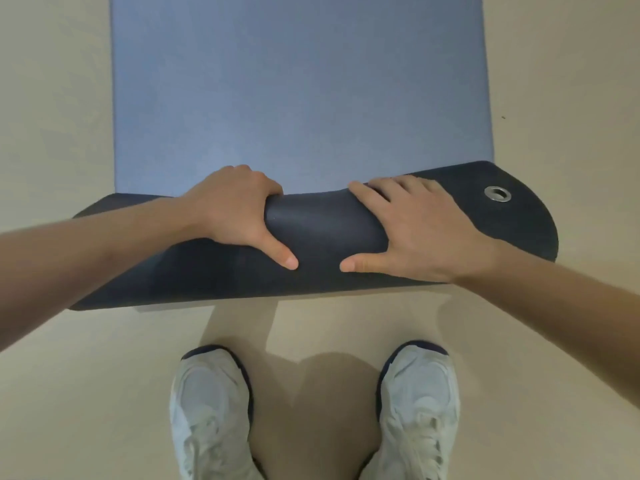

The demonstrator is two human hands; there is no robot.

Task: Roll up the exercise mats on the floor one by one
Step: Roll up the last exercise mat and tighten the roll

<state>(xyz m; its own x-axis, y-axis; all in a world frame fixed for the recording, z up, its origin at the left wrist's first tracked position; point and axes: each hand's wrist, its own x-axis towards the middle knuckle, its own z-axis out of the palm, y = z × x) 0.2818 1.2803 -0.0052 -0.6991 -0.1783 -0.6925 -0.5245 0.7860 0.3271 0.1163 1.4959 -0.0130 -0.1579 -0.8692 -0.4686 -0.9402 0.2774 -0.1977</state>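
Head: blue mat [294, 98], near end curled over, dark underside.

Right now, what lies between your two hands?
In the head view, only the dark curled underside of the mat lies between the left hand and right hand.

Bare floor [52, 98] flanks the mat [294, 98] on both sides (two shoes [211, 410] stand near its rolled end).

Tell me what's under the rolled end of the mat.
The dark rolled end hides what lies beneath it. Only the flat blue mat shows beyond its far edge, and floor around it. The left hand grips it; the right hand presses on top.
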